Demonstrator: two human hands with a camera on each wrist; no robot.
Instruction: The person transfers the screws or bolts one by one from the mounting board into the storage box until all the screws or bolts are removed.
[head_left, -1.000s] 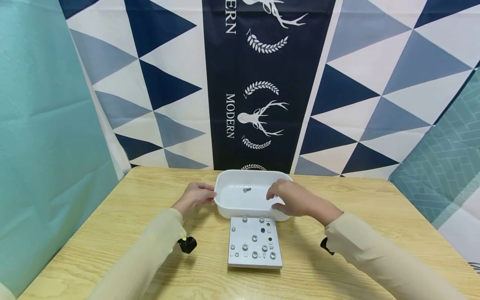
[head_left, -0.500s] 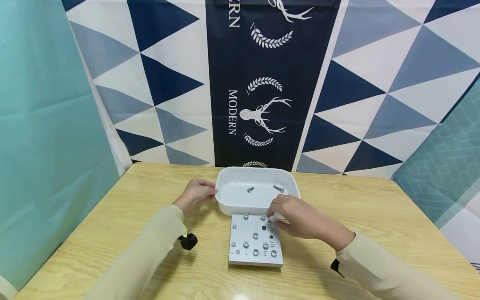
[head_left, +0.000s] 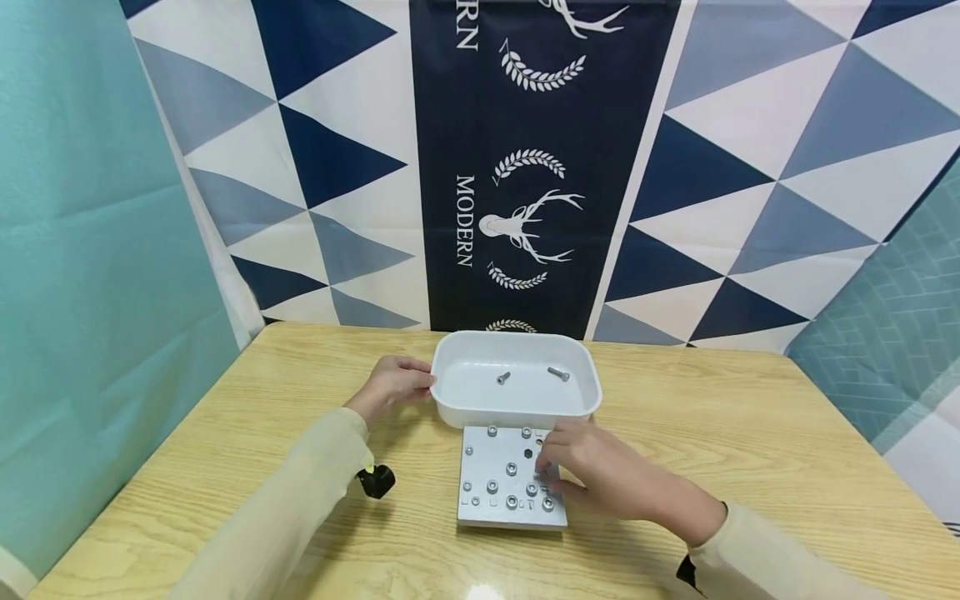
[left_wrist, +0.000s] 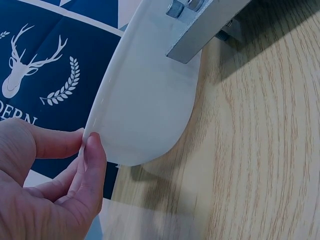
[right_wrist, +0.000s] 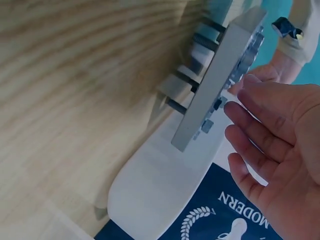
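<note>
so the thing to watch is where the metal plate sits relative to the hands. it's on the counter, right on the near side of the white tray, studded with bolt heads. right hand is way closer: it comes in from the right, fingers bent down over the plate's right edge, palm outside it. left hand is off past the plate's far left corner, well apart from it, pinching the tray's left end between thumb and fingers.

can't tell if the right hand has anything between its fingertips. the right wrist view shows loosely curved fingers right next to the bolt heads, but the tips hide whatever's there.

tray's long axis runs left to right, across the person. plate's long axis is hard to call, the head view squashes it. the legs under it show from the side, so the slab looks propped up off the counter.

two loose bolts in the tray: the left one and the right one, pointing different ways. imo the right one's the easier reach for that right hand, just up and over the tray's near wall.
</note>
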